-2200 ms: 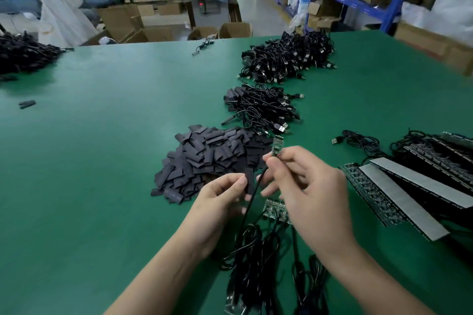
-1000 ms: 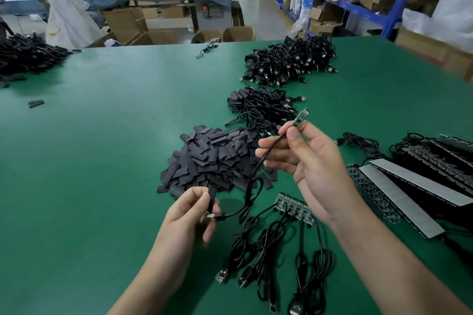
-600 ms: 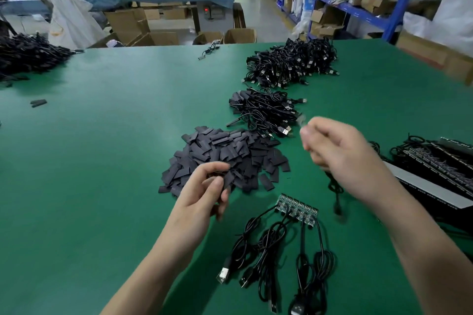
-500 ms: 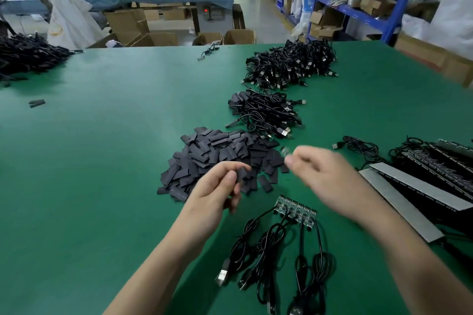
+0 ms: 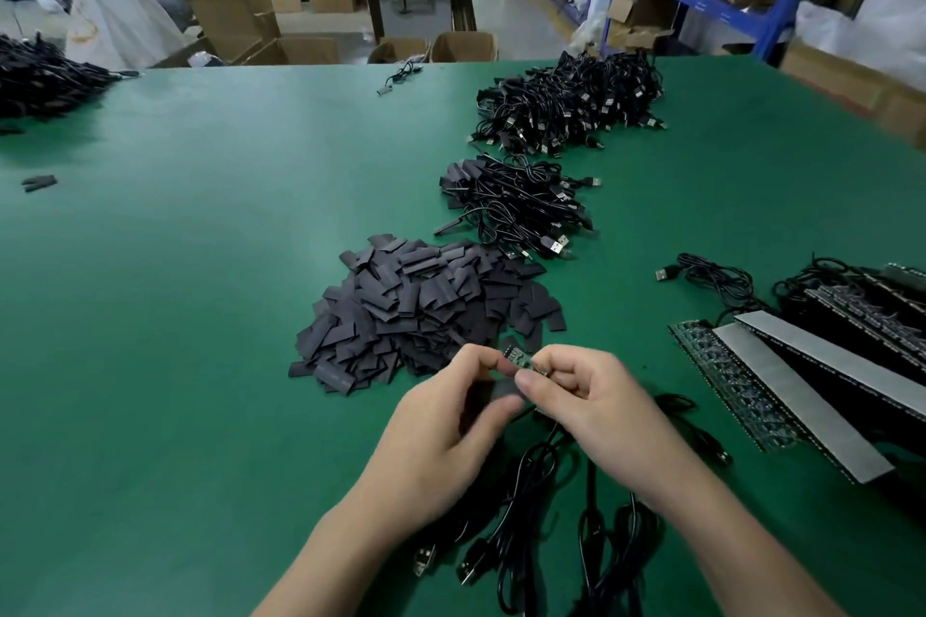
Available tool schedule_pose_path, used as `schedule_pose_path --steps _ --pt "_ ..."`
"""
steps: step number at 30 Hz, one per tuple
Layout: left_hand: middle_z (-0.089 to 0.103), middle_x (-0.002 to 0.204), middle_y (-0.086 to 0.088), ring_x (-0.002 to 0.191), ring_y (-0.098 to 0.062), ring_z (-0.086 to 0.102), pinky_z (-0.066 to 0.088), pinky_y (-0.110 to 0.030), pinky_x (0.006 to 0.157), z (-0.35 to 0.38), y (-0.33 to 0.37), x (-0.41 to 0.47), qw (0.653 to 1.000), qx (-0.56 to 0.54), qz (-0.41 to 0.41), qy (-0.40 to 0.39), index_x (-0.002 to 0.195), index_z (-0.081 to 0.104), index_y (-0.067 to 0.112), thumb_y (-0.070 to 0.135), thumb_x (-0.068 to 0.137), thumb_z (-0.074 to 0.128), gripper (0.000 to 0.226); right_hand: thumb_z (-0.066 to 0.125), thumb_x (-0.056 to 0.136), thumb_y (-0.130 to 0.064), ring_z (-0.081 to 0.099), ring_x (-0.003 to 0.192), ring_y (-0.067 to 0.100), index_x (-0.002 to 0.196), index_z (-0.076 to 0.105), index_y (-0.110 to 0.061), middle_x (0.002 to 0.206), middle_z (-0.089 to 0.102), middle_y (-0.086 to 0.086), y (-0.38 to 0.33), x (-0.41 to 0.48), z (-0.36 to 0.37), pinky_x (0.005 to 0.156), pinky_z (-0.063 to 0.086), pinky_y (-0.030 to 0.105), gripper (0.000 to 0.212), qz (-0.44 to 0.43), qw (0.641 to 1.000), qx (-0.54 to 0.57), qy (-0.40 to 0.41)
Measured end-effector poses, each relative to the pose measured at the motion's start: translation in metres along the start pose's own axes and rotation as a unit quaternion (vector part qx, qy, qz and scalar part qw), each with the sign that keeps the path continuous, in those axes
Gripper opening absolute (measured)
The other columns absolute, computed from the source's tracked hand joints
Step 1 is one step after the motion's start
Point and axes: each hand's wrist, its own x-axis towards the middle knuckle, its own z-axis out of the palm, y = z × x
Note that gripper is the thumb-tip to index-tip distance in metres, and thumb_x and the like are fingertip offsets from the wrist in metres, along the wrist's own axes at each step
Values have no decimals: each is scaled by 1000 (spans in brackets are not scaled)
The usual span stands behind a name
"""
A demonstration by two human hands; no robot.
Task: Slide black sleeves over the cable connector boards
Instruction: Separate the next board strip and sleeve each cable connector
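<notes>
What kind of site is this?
Probably an electronics assembly workshop: USB cables and black sleeves piled on a green worktable, blue stock racks behind, right hand holding a connector board, left hand a sleeve.

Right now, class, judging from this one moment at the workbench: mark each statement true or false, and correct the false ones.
1. The right hand pinches a small board. True.
2. The left hand lies flat on the table. False: it holds a black sleeve up to the board.
3. The sleeve pile lies right of both hands. False: it lies beyond them, slightly left.
4. A cable heap lies beyond the sleeve pile. True.
</notes>
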Motion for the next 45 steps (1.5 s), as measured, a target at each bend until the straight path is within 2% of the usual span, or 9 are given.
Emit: schedule_pose_path --steps 3,7,9,12,14,17,24,32,45 --pt "66 102 20 94 -4 65 54 -27 80 -1 0 1 993 88 56 62 112 63 35 46 91 68 24 57 86 -63 45 64 17 91 70 -23 72 63 17 0 0 1 65 36 36 42 -7 1000 28 10" --pt "69 97 17 94 -8 67 48 -17 77 -4 -2 7 995 33 46 86 103 76 27 27 87 81 17 56 87 -63 41 61 23 92 69 -23 71 59 18 -2 -3 0 61 34 41 43 -10 1000 13 8" --pt "70 98 19 96 -8 68 45 -11 78 -6 -2 6 997 10 31 72 105 77 31 31 84 83 22 57 89 -59 50 62 32 92 70 -21 79 65 22 -2 -3 0 62 42 48 41 -12 1000 2 17" --pt "70 96 19 92 -6 68 49 -17 77 -6 -2 5 996 33 30 73 107 78 32 39 84 81 25 59 94 -50 49 62 21 90 70 -21 77 64 21 1 -3 -1 60 39 41 31 -24 999 -21 27" --pt "71 94 19 88 -4 68 51 -22 75 -6 -2 5 994 57 36 83 106 79 29 39 85 80 23 57 94 -54 47 62 16 90 69 -22 73 62 18 1 -4 -2 62 37 35 34 -25 999 -25 23" --pt "73 95 19 90 -4 68 50 -18 75 -7 -3 7 993 52 38 102 104 80 26 33 85 80 20 49 91 -64 40 59 10 90 68 -30 63 48 -3 1 -5 -5 57 33 26 40 -23 999 -30 26" --pt "75 93 18 89 -1 68 43 -8 75 -11 -9 10 989 38 18 140 99 82 22 26 82 80 18 45 98 -50 36 56 12 78 60 -28 59 40 -7 2 -5 -9 57 30 33 34 -15 997 -77 9" --pt "75 93 19 88 -6 71 47 -12 75 -9 -12 9 990 15 20 138 99 82 26 33 83 76 19 53 106 -36 35 55 13 73 59 -27 58 38 -6 2 -5 -9 56 28 33 35 -15 995 -94 5" --pt "74 95 18 90 -5 70 54 -25 74 -9 -14 9 990 61 26 125 101 81 26 32 84 78 19 56 102 -37 31 48 6 68 58 -26 52 38 -9 1 -7 -9 50 28 23 36 -24 991 -129 -5"
